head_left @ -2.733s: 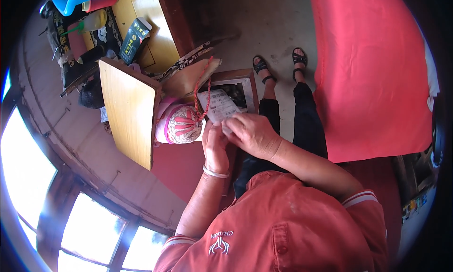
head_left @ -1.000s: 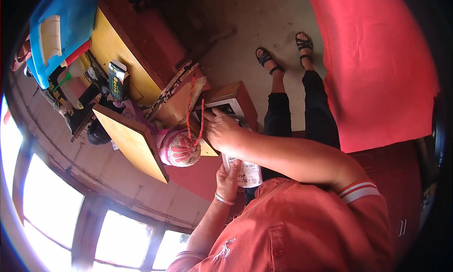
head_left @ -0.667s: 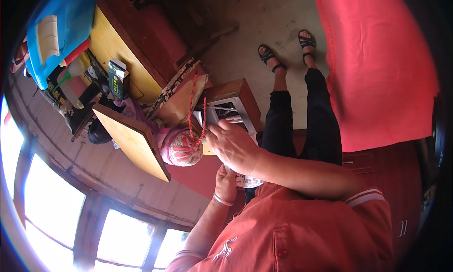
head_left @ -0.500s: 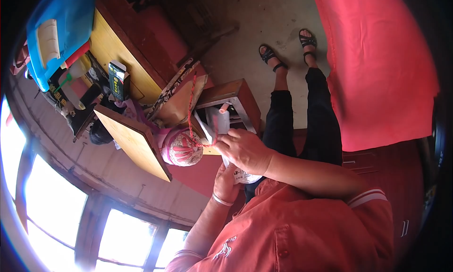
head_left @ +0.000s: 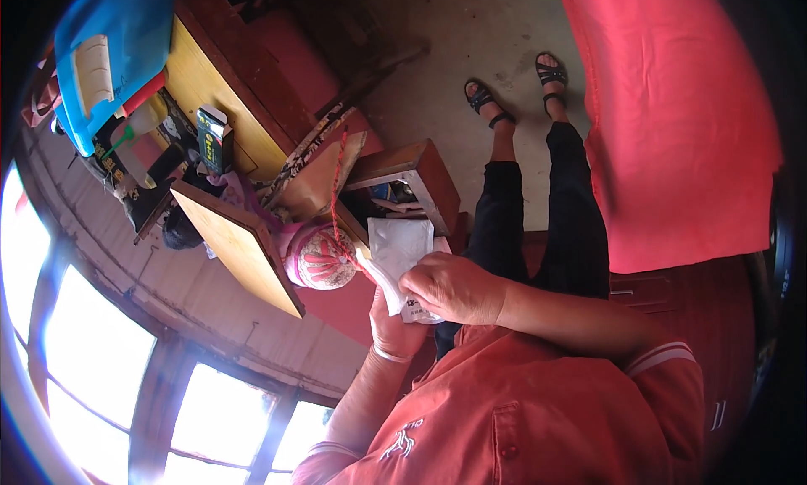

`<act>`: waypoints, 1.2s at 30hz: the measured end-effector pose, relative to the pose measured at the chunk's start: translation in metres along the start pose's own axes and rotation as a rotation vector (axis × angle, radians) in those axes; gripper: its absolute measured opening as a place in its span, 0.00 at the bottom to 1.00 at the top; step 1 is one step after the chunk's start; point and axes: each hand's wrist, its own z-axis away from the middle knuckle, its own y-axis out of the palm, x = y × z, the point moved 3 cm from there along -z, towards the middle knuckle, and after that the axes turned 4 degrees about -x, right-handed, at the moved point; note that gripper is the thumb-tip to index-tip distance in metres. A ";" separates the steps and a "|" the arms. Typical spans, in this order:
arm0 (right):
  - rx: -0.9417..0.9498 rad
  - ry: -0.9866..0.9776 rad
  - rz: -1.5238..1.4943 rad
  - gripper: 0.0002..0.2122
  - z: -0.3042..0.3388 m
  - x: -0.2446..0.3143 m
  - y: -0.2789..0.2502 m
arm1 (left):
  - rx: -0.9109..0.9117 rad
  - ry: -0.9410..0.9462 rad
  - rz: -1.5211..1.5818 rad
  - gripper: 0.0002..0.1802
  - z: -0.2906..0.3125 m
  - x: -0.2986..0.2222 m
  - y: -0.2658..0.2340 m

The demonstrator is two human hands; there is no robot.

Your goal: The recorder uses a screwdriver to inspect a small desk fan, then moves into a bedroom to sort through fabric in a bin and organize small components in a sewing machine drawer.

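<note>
A white plastic packet (head_left: 399, 248) with dark print near its lower end lies across my hands in front of my waist. My left hand (head_left: 397, 327), a white bangle at its wrist, is closed on the packet's lower left side, its fingers partly hidden behind it. My right hand (head_left: 452, 290) grips the packet's lower right side with curled fingers. A small pinkish thing shows just above the right knuckles, too little of it to name. Left of the packet, a twisted red cord (head_left: 339, 182) hangs over a round patterned cloth item (head_left: 324, 258) with pink petal shapes.
Beyond the packet stands an open-fronted wooden box (head_left: 433, 178) with small items inside. A tilted wooden board (head_left: 238, 245), a dark small carton (head_left: 214, 140) and a blue plastic item (head_left: 118, 48) are at the left. Red cloth (head_left: 672, 132) hangs at the right; windows (head_left: 97, 342) line the lower left.
The white packet now lies flatter and more fully in view. My right hand has moved right and slightly toward me. The pinkish thing no longer sticks up before the wooden box.
</note>
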 end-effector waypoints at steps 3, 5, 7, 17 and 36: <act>0.056 -0.104 -0.079 0.09 0.006 0.003 0.001 | 0.031 -0.068 0.118 0.28 -0.005 0.008 -0.010; 0.056 -0.135 -0.067 0.10 0.010 0.001 0.002 | -0.038 -0.167 0.133 0.27 -0.011 0.017 -0.017; 0.056 -0.166 -0.055 0.10 0.014 0.001 -0.004 | -0.067 -0.271 0.206 0.25 -0.014 0.027 -0.023; 0.024 0.264 0.284 0.17 0.003 -0.010 -0.037 | 0.065 -0.198 -0.208 0.21 0.006 0.006 -0.006; 0.354 0.662 -0.110 0.15 0.002 0.009 -0.042 | 0.154 0.016 -0.295 0.32 0.018 0.014 -0.001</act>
